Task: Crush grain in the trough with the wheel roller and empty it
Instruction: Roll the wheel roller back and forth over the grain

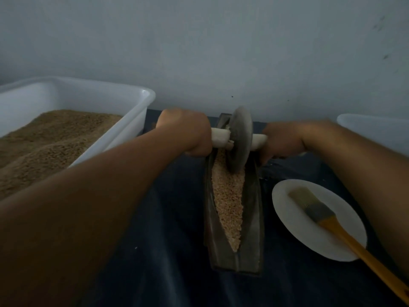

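At the far left a white tub [141, 100] holds a deep bed of brown grain-like material [51, 138], parked just beside the work zone, probably as the supply or the receiving bin; which of the two cannot be told. Next, the left hand [186, 131] is clamped around the left end of the pale axle handle [219, 138], fingers wrapped under it and knuckles up, so that downward load can be applied on that side. At centre, the wheel roller [240, 140] stands on edge in the far end of the dark, boat-shaped trough [252, 235], its rim bedded in the grain [228, 196] that fills the groove from the wheel to the near tip. The trough lies lengthwise away from the person on a dark cloth [168, 251], which lines the rolling stroke up with a straight push and pull of both arms. The right hand [281, 140] grips the opposite axle stub in the same manner, balancing the wheel upright. Judged from the coarse, unemptied grain, crushing is in progress. Right of the trough a white plate [285, 209] carries a brush [318, 211], kept near, presumably for sweeping out the groove. A second white container [376, 127] sits at the far right
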